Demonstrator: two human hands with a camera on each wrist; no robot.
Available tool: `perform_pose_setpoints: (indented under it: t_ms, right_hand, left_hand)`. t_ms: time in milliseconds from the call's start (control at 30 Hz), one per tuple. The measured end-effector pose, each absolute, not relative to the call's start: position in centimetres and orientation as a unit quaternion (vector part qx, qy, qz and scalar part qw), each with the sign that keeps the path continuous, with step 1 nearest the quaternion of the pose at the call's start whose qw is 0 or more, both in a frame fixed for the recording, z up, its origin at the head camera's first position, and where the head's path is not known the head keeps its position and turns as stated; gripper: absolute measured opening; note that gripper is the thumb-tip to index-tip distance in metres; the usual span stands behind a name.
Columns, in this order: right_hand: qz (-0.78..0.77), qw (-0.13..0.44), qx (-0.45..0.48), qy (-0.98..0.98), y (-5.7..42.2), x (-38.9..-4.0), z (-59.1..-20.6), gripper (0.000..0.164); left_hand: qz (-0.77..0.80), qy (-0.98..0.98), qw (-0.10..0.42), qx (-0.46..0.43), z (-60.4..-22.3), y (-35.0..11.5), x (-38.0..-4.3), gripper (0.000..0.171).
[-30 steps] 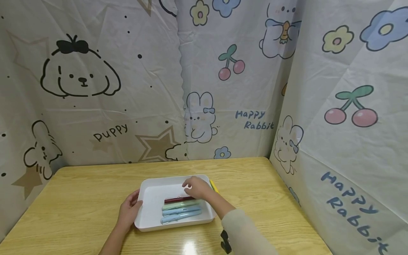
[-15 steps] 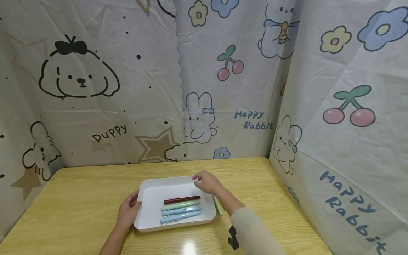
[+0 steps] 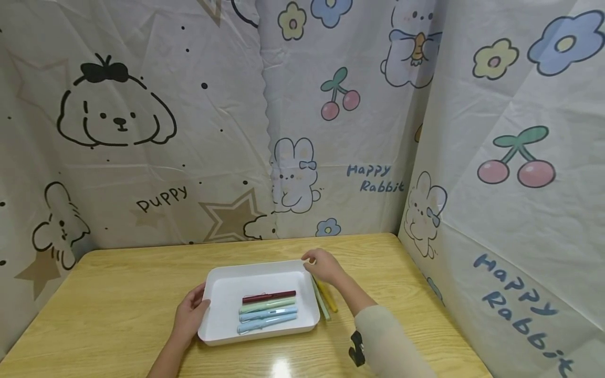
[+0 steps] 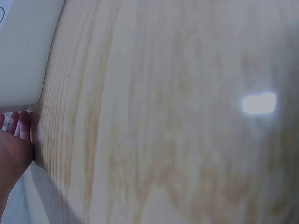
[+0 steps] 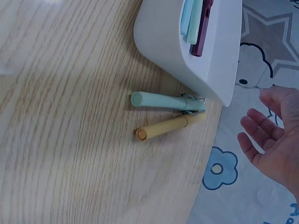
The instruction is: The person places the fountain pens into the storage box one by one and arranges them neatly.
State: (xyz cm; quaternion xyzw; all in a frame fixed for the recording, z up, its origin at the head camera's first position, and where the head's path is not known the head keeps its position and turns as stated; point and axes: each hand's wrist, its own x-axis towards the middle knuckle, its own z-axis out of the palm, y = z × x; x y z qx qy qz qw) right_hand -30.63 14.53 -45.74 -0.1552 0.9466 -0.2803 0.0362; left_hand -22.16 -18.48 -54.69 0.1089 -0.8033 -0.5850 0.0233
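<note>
A white rectangular tray [image 3: 231,273] lies on the table, with my left hand [image 3: 189,315] holding its left end, thumb at the rim. Inside it, side by side, are a dark red pen [image 3: 269,297], a light green pen [image 3: 267,305] and two light blue pens [image 3: 267,318]. My right hand [image 3: 325,266] hovers by the tray's far right corner, fingers loosely bent and nothing in them, as the right wrist view also shows. Just outside the tray's right end, a pale green pen [image 5: 161,101] and a yellow pen [image 5: 168,127] lie close together on the tabletop.
The wooden table [image 3: 137,283] ends at a printed cloth backdrop [image 3: 227,131] behind and a cloth side [image 3: 510,220] on the right. A lamp glare shows on the tabletop near the front edge.
My right hand has moved from above the pens in the tray rightward to its far right corner. The pale green and yellow pens outside show more fully now. The left hand stays put.
</note>
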Motion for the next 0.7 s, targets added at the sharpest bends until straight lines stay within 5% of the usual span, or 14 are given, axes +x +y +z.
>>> perform_pose_setpoints:
  t_ms: [700]
  right_hand:
    - [-0.296, 0.031, -0.103, 0.949, 17.8, -30.8, -47.7, 0.024]
  left_hand:
    - [-0.586, -0.803, 0.021, 0.106, -54.6, -18.5, -22.2, 0.050]
